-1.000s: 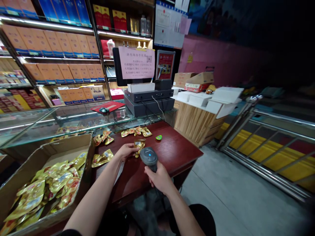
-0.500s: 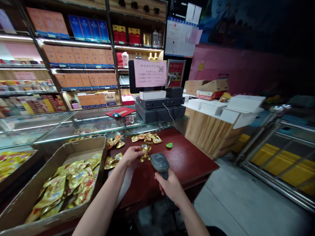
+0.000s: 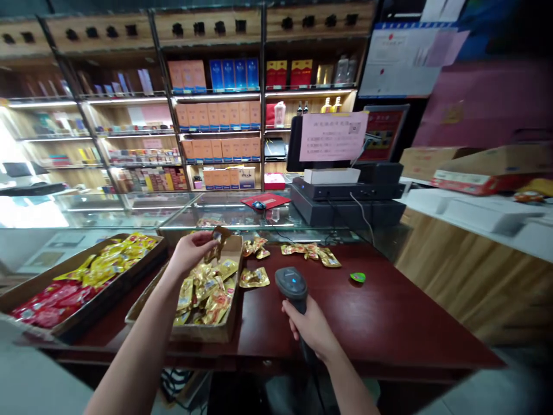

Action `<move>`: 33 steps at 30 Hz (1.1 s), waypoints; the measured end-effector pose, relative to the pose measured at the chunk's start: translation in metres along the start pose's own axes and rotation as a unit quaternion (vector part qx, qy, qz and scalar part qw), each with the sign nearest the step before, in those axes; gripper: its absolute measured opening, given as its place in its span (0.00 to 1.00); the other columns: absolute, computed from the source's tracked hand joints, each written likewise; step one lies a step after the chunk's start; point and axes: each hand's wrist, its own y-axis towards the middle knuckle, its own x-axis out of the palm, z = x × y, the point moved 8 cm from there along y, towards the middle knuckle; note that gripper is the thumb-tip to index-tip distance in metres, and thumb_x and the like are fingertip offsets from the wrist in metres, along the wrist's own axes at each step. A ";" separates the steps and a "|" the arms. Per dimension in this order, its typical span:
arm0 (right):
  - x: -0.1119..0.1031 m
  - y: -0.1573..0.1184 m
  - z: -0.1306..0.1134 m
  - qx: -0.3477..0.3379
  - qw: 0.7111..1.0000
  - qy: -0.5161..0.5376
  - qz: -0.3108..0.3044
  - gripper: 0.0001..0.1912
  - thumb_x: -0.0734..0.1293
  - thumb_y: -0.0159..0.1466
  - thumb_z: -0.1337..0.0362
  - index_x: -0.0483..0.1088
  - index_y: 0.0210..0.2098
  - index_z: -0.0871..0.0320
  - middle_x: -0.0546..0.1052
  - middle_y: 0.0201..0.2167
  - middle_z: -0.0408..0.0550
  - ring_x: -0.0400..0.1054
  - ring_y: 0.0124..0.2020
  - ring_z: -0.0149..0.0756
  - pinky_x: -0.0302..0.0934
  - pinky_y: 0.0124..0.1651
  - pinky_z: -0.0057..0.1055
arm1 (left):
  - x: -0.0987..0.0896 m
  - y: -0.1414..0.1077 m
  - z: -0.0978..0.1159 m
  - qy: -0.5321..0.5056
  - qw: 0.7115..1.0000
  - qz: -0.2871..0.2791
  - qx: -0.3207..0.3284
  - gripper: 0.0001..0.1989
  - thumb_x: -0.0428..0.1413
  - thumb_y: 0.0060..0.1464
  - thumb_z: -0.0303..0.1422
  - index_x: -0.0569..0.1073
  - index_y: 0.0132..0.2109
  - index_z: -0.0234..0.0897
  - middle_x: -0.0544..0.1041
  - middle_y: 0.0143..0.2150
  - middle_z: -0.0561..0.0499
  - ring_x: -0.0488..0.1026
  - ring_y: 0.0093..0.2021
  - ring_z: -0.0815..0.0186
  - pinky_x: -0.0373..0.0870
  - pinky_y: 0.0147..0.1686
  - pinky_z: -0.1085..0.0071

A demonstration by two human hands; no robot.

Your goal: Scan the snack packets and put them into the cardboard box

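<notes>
My left hand point(image 3: 193, 251) pinches a gold snack packet point(image 3: 220, 241) above the far part of a cardboard box point(image 3: 234, 245). Inside that box lie several gold packets point(image 3: 206, 286). My right hand point(image 3: 314, 328) is wrapped round the handle of a dark barcode scanner point(image 3: 292, 283), whose head shows a small blue light. Between box and scanner, one gold packet point(image 3: 254, 278) rests on the dark red table point(image 3: 345, 323). More gold packets point(image 3: 311, 252) lie along its back edge, and a small green item point(image 3: 358, 278) is to the right.
A second box point(image 3: 64, 328) with yellow and red packets stands at the left. Behind the table are a glass counter point(image 3: 181, 213), a red folder point(image 3: 272, 200) and a monitor with a pink sign point(image 3: 332, 136). A wooden counter point(image 3: 453, 259) stands at the right.
The view has turned left. My left hand has carried the gold packet from beside the scanner leftward over the box. My right hand still holds the scanner, now showing a blue light.
</notes>
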 end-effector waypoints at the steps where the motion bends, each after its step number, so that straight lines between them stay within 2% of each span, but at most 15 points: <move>1: 0.006 0.001 -0.002 -0.006 1.000 -0.003 -0.010 0.17 0.69 0.61 0.49 0.67 0.37 0.56 0.69 0.15 0.35 0.62 0.12 0.28 0.55 0.18 0.24 | -0.012 -0.001 -0.003 0.000 1.000 0.019 -0.004 0.33 0.75 0.30 0.50 0.84 0.42 0.34 0.86 0.39 0.43 0.82 0.39 0.57 0.77 0.45 0.63; 3: 0.014 0.002 -0.003 -0.014 1.000 -0.005 -0.019 0.17 0.68 0.62 0.49 0.67 0.38 0.57 0.71 0.15 0.36 0.63 0.12 0.28 0.56 0.18 0.24 | -0.023 -0.004 -0.006 0.004 0.999 0.038 -0.004 0.33 0.74 0.30 0.50 0.84 0.43 0.34 0.86 0.40 0.42 0.82 0.41 0.55 0.78 0.47 0.61; 4: 0.017 0.001 -0.003 -0.017 1.000 -0.004 -0.021 0.17 0.68 0.62 0.49 0.67 0.38 0.57 0.71 0.16 0.36 0.63 0.12 0.29 0.57 0.18 0.24 | -0.021 -0.006 -0.006 0.010 0.999 0.035 -0.001 0.32 0.74 0.32 0.49 0.84 0.44 0.34 0.86 0.40 0.42 0.83 0.42 0.55 0.78 0.48 0.61; 6: 0.017 0.001 -0.002 -0.018 1.000 0.003 -0.020 0.17 0.68 0.61 0.50 0.66 0.38 0.57 0.72 0.16 0.36 0.63 0.12 0.28 0.56 0.17 0.24 | 0.000 -0.009 -0.005 0.038 0.999 0.007 0.010 0.27 0.72 0.37 0.47 0.85 0.43 0.35 0.86 0.41 0.43 0.83 0.42 0.54 0.78 0.49 0.61; 9: 0.008 -0.002 0.004 0.002 1.000 0.009 -0.003 0.17 0.69 0.60 0.49 0.66 0.38 0.56 0.70 0.14 0.34 0.61 0.11 0.28 0.54 0.16 0.23 | 0.062 -0.017 -0.007 0.127 0.988 -0.084 0.032 0.17 0.67 0.49 0.40 0.85 0.44 0.37 0.87 0.42 0.45 0.83 0.43 0.55 0.78 0.50 0.63; 11: -0.005 -0.006 0.007 0.019 1.000 0.004 0.020 0.17 0.68 0.59 0.49 0.66 0.37 0.56 0.69 0.13 0.34 0.59 0.10 0.27 0.52 0.16 0.23 | 0.112 -0.024 -0.015 0.215 0.963 -0.158 0.038 0.14 0.62 0.56 0.36 0.84 0.48 0.39 0.86 0.45 0.46 0.83 0.46 0.56 0.76 0.51 0.65; 14: -0.027 -0.014 0.012 0.028 0.998 -0.002 0.051 0.18 0.68 0.57 0.48 0.65 0.35 0.55 0.67 0.11 0.33 0.59 0.10 0.28 0.52 0.15 0.24 | 0.172 -0.034 -0.035 0.400 0.888 -0.222 0.045 0.19 0.55 0.61 0.28 0.81 0.57 0.39 0.83 0.54 0.43 0.80 0.54 0.57 0.72 0.56 0.67; 16: -0.040 -0.020 0.015 0.022 0.998 0.000 0.062 0.18 0.68 0.56 0.48 0.66 0.35 0.55 0.66 0.11 0.33 0.60 0.11 0.29 0.54 0.15 0.24 | 0.192 -0.036 -0.048 0.515 0.828 -0.218 0.041 0.22 0.52 0.61 0.25 0.78 0.60 0.35 0.80 0.59 0.37 0.76 0.60 0.53 0.71 0.58 0.64; 18: -0.051 -0.026 0.018 0.017 0.997 0.003 0.075 0.17 0.68 0.57 0.48 0.66 0.34 0.55 0.67 0.12 0.33 0.60 0.11 0.29 0.55 0.15 0.25 | 0.201 -0.035 -0.059 0.575 0.792 -0.204 0.027 0.23 0.49 0.61 0.24 0.77 0.60 0.29 0.76 0.61 0.28 0.72 0.63 0.46 0.70 0.58 0.57; 21: -0.062 -0.032 0.023 0.023 0.995 0.006 0.092 0.17 0.68 0.57 0.48 0.65 0.34 0.54 0.68 0.13 0.33 0.60 0.11 0.29 0.55 0.15 0.25 | 0.205 -0.031 -0.073 0.593 0.782 -0.193 0.003 0.23 0.49 0.61 0.27 0.76 0.59 0.21 0.72 0.62 0.19 0.67 0.67 0.38 0.67 0.59 0.50; 25: -0.067 -0.037 0.025 0.022 0.995 0.012 0.095 0.16 0.69 0.59 0.50 0.66 0.34 0.54 0.68 0.14 0.34 0.62 0.13 0.31 0.56 0.16 0.26 | 0.206 -0.025 -0.090 0.598 0.771 -0.215 -0.029 0.16 0.57 0.56 0.30 0.82 0.49 0.27 0.77 0.57 0.21 0.70 0.65 0.35 0.66 0.59 0.46; 28: -0.070 -0.041 0.025 0.010 0.996 0.018 0.092 0.14 0.69 0.60 0.51 0.66 0.36 0.55 0.69 0.15 0.35 0.61 0.12 0.30 0.56 0.16 0.26 | 0.207 -0.025 -0.096 0.581 0.779 -0.234 -0.034 0.09 0.60 0.51 0.27 0.83 0.40 0.32 0.81 0.52 0.25 0.75 0.60 0.36 0.67 0.59 0.47; 33: -0.079 -0.053 0.028 0.013 0.995 0.018 0.096 0.12 0.69 0.61 0.53 0.67 0.35 0.55 0.68 0.14 0.34 0.60 0.11 0.28 0.54 0.16 0.25 | 0.214 -0.035 -0.096 0.532 0.814 -0.231 -0.029 0.11 0.60 0.50 0.24 0.81 0.42 0.28 0.80 0.52 0.20 0.79 0.55 0.35 0.72 0.51 0.51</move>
